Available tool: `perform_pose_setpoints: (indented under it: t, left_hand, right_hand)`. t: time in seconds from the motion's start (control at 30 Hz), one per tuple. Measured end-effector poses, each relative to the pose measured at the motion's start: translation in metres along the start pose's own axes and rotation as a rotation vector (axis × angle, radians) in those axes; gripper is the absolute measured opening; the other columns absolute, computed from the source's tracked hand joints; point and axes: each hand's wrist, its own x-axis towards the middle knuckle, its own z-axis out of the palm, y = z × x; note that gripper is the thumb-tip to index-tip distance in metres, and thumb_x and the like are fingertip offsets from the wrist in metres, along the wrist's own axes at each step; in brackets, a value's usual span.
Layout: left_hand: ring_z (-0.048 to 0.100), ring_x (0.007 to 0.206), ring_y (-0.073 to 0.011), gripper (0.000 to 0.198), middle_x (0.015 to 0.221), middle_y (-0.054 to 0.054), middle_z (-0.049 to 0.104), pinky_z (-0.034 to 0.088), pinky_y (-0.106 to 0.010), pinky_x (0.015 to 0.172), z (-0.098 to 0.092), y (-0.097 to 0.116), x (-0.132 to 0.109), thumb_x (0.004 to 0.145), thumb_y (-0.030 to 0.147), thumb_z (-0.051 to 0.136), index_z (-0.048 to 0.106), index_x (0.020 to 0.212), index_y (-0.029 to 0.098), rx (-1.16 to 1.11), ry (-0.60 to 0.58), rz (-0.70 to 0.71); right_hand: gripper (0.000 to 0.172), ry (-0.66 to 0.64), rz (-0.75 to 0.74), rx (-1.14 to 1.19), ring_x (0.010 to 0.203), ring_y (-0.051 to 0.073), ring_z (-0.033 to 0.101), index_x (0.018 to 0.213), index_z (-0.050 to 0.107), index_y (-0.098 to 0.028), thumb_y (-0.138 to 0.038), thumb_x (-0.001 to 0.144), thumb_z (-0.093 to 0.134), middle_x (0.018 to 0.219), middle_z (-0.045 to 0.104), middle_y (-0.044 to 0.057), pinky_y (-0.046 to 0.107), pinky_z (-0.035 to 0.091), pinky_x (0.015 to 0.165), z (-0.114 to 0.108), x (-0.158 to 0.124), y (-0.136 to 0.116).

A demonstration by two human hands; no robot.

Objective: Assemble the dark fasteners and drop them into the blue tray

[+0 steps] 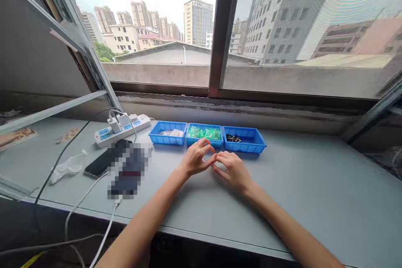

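Note:
My left hand (196,159) and my right hand (231,169) meet fingertip to fingertip just above the grey table (298,192), close in front of three blue bins. Both hands are pinched closed on something too small to make out. The left blue bin (167,133) holds pale clear pieces. The middle blue bin (204,134) holds green parts. The right blue bin (246,140) holds small dark parts at its left end.
A white power strip (121,130) with plugs and cables lies at the back left. Nearer me lie a black phone (105,160), a blurred-out object and a crumpled clear bag (67,167). Behind the bins runs the window sill (238,111).

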Motion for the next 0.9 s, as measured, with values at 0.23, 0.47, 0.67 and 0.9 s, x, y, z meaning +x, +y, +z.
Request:
perform_pose_setpoints:
  t: [0.23, 0.47, 0.67, 0.9]
  left_hand:
    - [0.059, 0.074, -0.0148, 0.034, 0.083, -0.005, 0.058, 0.051, -0.026, 0.064, 0.000, 0.000, -0.001, 0.092, 0.043, 0.045, 0.061, 0.077, 0.017, 0.012, 0.030, -0.007]
    - [0.057, 0.066, -0.0108, 0.036, 0.082, -0.004, 0.057, 0.049, -0.022, 0.059, 0.003, 0.000, 0.001, 0.094, 0.040, 0.043, 0.061, 0.075, 0.017, 0.015, 0.118, 0.040]
    - [0.055, 0.062, -0.0088, 0.030, 0.085, -0.003, 0.056, 0.049, -0.021, 0.058, 0.000, 0.000, 0.002, 0.093, 0.038, 0.046, 0.061, 0.078, 0.017, 0.024, 0.214, 0.017]
    - [0.057, 0.069, -0.0101, 0.019, 0.090, -0.004, 0.055, 0.050, -0.021, 0.063, -0.003, 0.003, 0.002, 0.091, 0.030, 0.052, 0.057, 0.078, 0.018, 0.001, 0.243, 0.035]
  right_hand:
    - [0.022, 0.146, 0.368, 0.296, 0.060, 0.017, 0.063, 0.084, 0.061, -0.020, -0.034, 0.089, 0.045, 0.070, 0.068, 0.003, 0.027, 0.047, 0.056, -0.005, 0.003, 0.001]
    - [0.029, 0.203, 0.528, 0.557, 0.055, 0.016, 0.061, 0.085, 0.064, -0.019, -0.046, 0.080, 0.056, 0.068, 0.066, 0.004, 0.024, 0.045, 0.043, -0.009, 0.008, 0.000]
    - [0.025, 0.214, 0.510, 0.503, 0.060, 0.017, 0.063, 0.089, 0.065, -0.020, -0.042, 0.080, 0.058, 0.077, 0.069, 0.006, 0.023, 0.046, 0.045, -0.009, 0.009, 0.001]
    - [0.018, 0.279, 0.340, 0.424, 0.068, 0.017, 0.065, 0.069, 0.065, -0.021, -0.033, 0.082, 0.057, 0.091, 0.068, 0.007, 0.023, 0.048, 0.044, -0.013, 0.006, 0.007]
